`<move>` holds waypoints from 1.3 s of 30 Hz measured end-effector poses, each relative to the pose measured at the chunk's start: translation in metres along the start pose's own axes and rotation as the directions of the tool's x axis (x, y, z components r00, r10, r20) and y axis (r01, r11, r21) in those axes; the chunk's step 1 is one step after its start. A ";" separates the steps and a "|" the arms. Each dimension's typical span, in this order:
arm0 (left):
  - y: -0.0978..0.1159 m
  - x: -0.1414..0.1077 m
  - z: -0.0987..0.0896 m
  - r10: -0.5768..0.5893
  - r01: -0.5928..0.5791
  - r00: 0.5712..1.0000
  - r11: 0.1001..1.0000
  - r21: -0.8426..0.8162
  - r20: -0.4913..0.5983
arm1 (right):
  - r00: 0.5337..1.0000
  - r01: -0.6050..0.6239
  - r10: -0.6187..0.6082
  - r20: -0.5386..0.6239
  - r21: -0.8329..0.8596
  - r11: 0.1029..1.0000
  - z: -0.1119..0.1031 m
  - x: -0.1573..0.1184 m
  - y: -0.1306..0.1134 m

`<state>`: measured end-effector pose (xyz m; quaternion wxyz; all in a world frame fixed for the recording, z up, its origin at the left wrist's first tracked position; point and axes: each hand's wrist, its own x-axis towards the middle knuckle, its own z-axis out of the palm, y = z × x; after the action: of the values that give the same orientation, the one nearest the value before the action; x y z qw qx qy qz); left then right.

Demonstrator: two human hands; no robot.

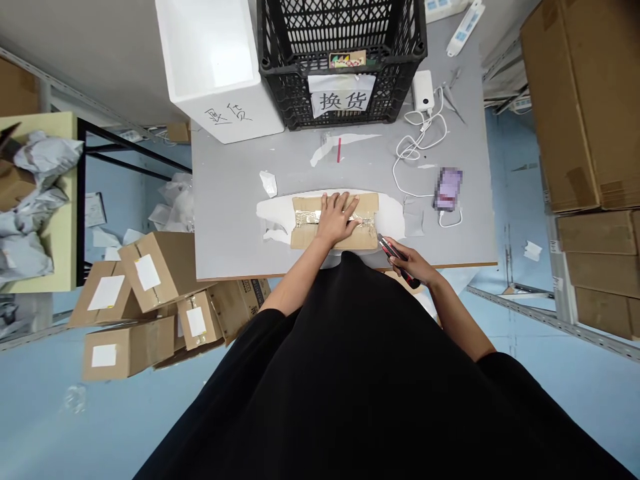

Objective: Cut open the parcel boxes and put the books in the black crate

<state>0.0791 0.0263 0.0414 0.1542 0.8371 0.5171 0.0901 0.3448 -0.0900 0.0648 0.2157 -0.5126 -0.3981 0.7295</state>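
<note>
My left hand (338, 219) lies flat with spread fingers on a small cardboard box (307, 238) at the table's front. Clear tape (306, 217) runs along the middle of the box's top, partly hidden under that hand. Torn white wrapping (275, 212) is spread beneath the box and sticks out on both sides. My right hand (414, 264) is closed around a red and black utility knife (400, 259). The knife's tip is at the box's right end; whether it touches the cardboard I cannot tell.
Behind the box stand a white bin (215, 67) and a black crate (345, 123) with a paper sign. A phone (449, 189) on a white cable (411, 150) lies to the right, near tweezers (453, 100). Cardboard boxes (160, 267) are piled on the floor at left.
</note>
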 end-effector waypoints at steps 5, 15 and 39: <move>0.003 0.006 -0.004 -0.074 0.074 0.997 0.997 0.001 -0.012 | 0.980 -0.018 0.057 -0.189 0.206 0.978 0.007 0.007 0.021; 0.002 0.022 -0.030 -0.309 0.309 0.951 0.951 -0.028 0.007 | 0.721 -0.119 0.255 -0.644 0.248 0.961 0.027 0.086 0.039; -0.163 -0.053 0.006 -0.451 0.654 0.662 -0.044 -0.756 0.599 | 0.662 -0.604 -0.012 -0.749 -0.543 0.584 0.049 0.140 0.062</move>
<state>-0.0790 0.0454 -0.0213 0.6879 0.2812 0.6248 0.2396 0.2518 -0.0433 -0.0577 -0.0262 -0.8467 -0.4545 0.2754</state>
